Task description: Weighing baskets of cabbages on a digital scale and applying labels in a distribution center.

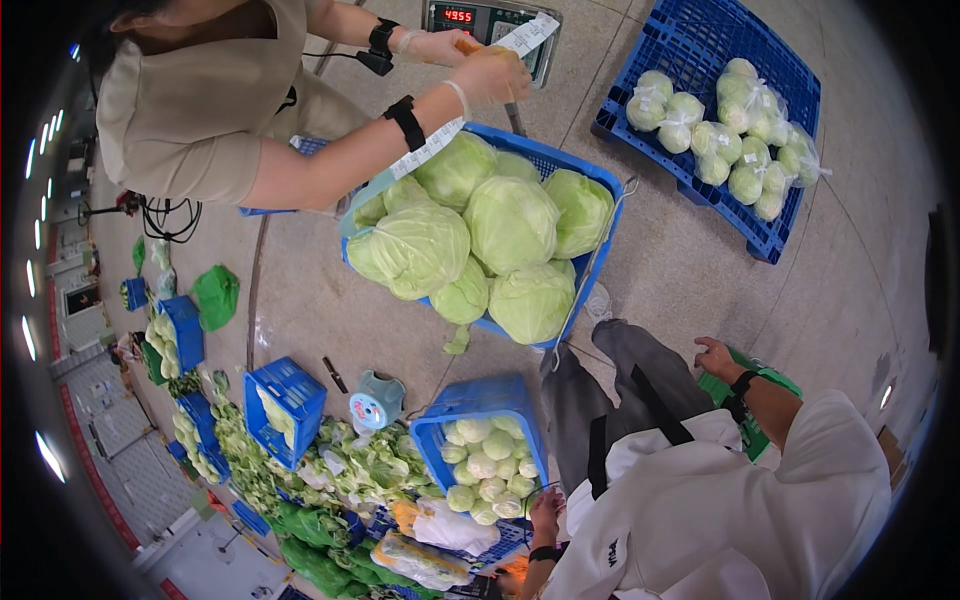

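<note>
My left hand (545,512) is closed at the right rim of a blue crate (428,440), seemingly on its thin wire handle (549,488). Small round pale-green cabbages (484,466) fill that crate. Over to the right, my right hand (713,358) hangs with its fingers apart and nothing in them. Below its forearm is a bright green object (748,436), partly hidden, whose kind I cannot make out. A bigger blue crate (598,270), piled with large cabbages (513,223), stands ahead of my feet.
A co-worker (190,130) at upper left holds a paper label strip (527,35) beside a digital scale (485,25). Bagged cabbages (740,112) lie on a blue pallet (690,45). A small stool (377,402), another crate (282,410) and loose leaves (350,465) are at left.
</note>
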Demonstrator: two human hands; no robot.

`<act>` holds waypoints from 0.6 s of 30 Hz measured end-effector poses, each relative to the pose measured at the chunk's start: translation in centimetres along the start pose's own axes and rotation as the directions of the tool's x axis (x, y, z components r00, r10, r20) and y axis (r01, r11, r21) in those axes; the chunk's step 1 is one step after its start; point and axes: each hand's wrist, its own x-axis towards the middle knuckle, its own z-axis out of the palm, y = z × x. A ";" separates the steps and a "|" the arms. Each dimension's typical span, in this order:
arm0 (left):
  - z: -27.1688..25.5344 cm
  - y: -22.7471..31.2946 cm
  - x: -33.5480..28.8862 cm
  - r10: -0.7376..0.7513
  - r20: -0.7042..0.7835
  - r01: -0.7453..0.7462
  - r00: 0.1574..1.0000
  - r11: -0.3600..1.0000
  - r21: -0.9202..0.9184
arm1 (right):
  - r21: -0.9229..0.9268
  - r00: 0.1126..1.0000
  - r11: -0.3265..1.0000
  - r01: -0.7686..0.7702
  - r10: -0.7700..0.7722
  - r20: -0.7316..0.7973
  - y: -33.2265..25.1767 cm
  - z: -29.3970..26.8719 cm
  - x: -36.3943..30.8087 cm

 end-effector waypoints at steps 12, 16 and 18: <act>-0.1 0.3 0.2 -0.042 0.027 0.042 0.999 0.999 -0.005 | -0.003 0.999 0.999 0.038 -0.038 -0.016 0.7 0.5 0.5; 0.4 0.8 -0.3 -0.027 0.018 0.027 0.999 1.000 -0.013 | 0.012 0.999 0.999 0.044 -0.044 -0.026 0.1 0.4 0.1; 0.7 1.2 -0.8 -0.016 0.006 0.015 1.000 1.000 0.020 | 0.029 0.999 0.999 0.046 -0.045 -0.020 0.0 0.3 -0.1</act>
